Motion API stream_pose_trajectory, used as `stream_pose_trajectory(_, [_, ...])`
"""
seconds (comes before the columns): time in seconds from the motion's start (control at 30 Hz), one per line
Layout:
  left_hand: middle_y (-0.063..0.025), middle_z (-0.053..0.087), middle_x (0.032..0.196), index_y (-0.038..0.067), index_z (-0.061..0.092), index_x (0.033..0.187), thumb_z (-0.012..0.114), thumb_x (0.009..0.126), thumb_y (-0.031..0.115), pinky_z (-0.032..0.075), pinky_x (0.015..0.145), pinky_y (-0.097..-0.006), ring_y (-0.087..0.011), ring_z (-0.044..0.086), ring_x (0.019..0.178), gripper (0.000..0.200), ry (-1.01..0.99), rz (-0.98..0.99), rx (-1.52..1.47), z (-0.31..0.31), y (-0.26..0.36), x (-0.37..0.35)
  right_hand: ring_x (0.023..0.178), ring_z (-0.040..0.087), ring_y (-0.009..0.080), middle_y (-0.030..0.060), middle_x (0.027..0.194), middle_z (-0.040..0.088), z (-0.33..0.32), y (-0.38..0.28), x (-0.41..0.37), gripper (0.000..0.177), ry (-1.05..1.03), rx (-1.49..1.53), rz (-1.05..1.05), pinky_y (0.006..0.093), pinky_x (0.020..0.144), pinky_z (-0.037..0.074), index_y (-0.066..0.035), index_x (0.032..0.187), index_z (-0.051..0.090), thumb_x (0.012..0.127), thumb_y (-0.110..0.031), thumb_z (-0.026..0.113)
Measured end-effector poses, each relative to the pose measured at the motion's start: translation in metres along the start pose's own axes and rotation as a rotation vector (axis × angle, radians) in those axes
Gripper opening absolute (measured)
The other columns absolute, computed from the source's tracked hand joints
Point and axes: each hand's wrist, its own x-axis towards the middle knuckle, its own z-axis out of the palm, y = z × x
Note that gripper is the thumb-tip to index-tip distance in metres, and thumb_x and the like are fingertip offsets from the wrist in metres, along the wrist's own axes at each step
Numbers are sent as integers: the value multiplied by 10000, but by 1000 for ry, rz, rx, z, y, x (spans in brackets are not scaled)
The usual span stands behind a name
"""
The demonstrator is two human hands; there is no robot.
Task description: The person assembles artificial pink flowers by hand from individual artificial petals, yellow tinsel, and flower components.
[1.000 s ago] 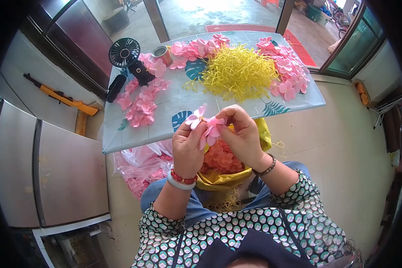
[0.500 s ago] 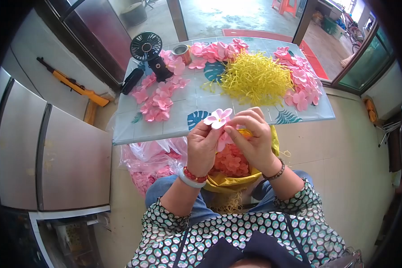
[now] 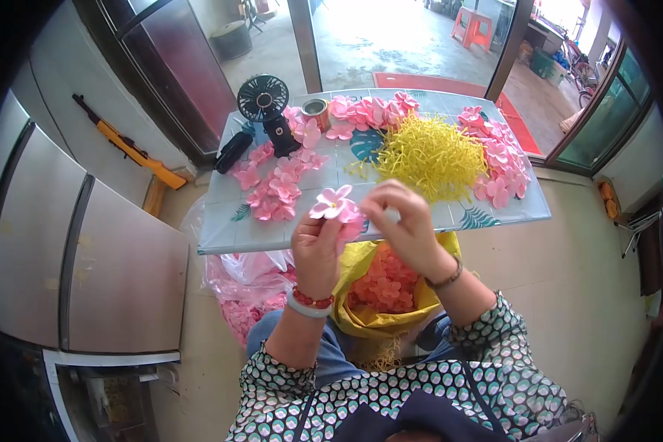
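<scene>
My left hand (image 3: 316, 259) pinches artificial pink flowers (image 3: 334, 204) over the table's near edge. The front flower has pale petals and a yellow centre, with more pink petals bunched behind it. My right hand (image 3: 407, 225) is just to the right of the flowers, thumb and fingers drawn together and slightly blurred; what they hold, if anything, is too small to tell. Beyond my hands lies a heap of thin yellow strips (image 3: 431, 160). Below them, an open yellow bag (image 3: 361, 324) holds coral-pink flowers (image 3: 383, 283).
Pink flowers lie in groups at the table's left (image 3: 276, 193), back and right (image 3: 502, 163). A small black fan (image 3: 264, 99), an open tin (image 3: 316, 112) and a black case (image 3: 233, 152) stand or lie at the back left. A clear plastic bag (image 3: 247, 269) of pink flowers is below left.
My left hand has moved left and slightly down with the flowers. My right hand has drawn away from them, opening a small gap. The view has tilted up a little.
</scene>
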Motion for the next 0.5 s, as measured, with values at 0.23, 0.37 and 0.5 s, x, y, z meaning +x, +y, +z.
stream_pose_trajectory(0.23, [-72, 660, 955, -50, 651, 1035, 587, 901, -10, 559, 715, -254, -117, 647, 834, 154, 34, 321, 347, -20, 30, 13, 909, 632, 263, 111, 929, 681, 42, 107, 115, 169, -254, -1056, -151, 347, 788, 511, -46, 877, 708, 848, -132, 566])
stream_pose_trajectory(0.37, [-70, 666, 942, -39, 651, 1026, 601, 891, 0, 557, 721, -256, -127, 656, 832, 150, 111, 117, 2, -22, 39, 17, 969, 631, 263, 114, 978, 685, 70, 135, 134, 181, -413, -1344, 5, 353, 779, 530, -63, 911, 716, 838, -138, 568])
stream_pose_trajectory(0.5, [-67, 670, 936, -31, 652, 1027, 605, 883, 3, 552, 706, -242, -126, 656, 820, 155, 137, 76, -89, -32, 48, 15, 791, 675, 259, 100, 867, 702, 58, 109, 132, 160, -533, -1416, -28, 359, 697, 541, -66, 853, 723, 824, -144, 586])
